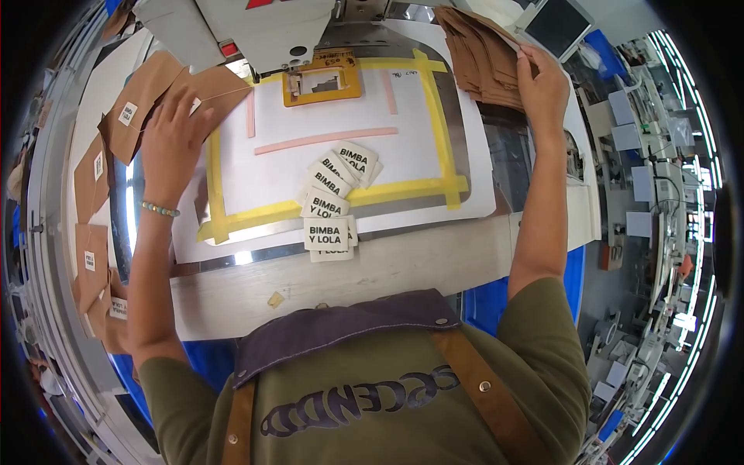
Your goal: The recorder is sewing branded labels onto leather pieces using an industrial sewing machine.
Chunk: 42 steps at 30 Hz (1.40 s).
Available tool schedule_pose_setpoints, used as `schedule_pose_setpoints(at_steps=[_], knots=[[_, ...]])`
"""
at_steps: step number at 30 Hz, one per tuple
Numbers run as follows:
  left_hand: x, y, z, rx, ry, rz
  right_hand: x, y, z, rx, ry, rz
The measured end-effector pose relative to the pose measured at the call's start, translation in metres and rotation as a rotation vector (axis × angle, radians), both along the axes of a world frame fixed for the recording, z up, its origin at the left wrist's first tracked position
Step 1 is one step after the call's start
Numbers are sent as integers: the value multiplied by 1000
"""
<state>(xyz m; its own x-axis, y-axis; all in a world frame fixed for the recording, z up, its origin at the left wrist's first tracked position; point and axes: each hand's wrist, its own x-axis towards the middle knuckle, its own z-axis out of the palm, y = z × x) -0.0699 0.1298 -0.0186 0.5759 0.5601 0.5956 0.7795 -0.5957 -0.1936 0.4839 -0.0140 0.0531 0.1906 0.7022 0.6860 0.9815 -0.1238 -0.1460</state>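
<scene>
My left hand (173, 136) rests with bent, slightly parted fingers on brown fabric pieces (132, 89) bearing small white labels and linked by thread. My right hand (545, 89) pinches the upper edge of a stack of brown pieces (480, 66) at the top right. Between my hands lies a white sheet (287, 178) edged with yellow tape, with pink strips (325, 138) on it. Several white printed labels (325, 232) overlap down its middle and onto the near edge. A yellow clamp frame (322, 99) sits under the white head of a machine (256, 31).
More labelled brown pieces (91, 287) hang along the table's left side. A screen (556, 27) stands at the back right. Blue bins (480, 302) sit below the pale front edge (387, 271). Rows of machines (635, 170) line the far right.
</scene>
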Motion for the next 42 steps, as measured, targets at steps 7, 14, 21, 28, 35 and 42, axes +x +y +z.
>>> schedule_pose_setpoints(at_steps=[7,14,21,28,35,42], knots=[[91,-69,14,-352,-244,-493,-104,7,-40,-73,-360,564],[144,-82,-2,-363,-259,-641,-173,-16,-61,-207,-263,751],[137,-64,-13,-340,-73,-681,-184,-34,-56,-403,-180,709],[117,-52,-13,-236,-17,-664,-149,13,-81,-523,-94,567],[110,-47,-12,-102,66,-657,-129,88,-94,-558,-177,460],[76,-42,-15,-163,150,-413,-120,38,-79,-547,-194,474]])
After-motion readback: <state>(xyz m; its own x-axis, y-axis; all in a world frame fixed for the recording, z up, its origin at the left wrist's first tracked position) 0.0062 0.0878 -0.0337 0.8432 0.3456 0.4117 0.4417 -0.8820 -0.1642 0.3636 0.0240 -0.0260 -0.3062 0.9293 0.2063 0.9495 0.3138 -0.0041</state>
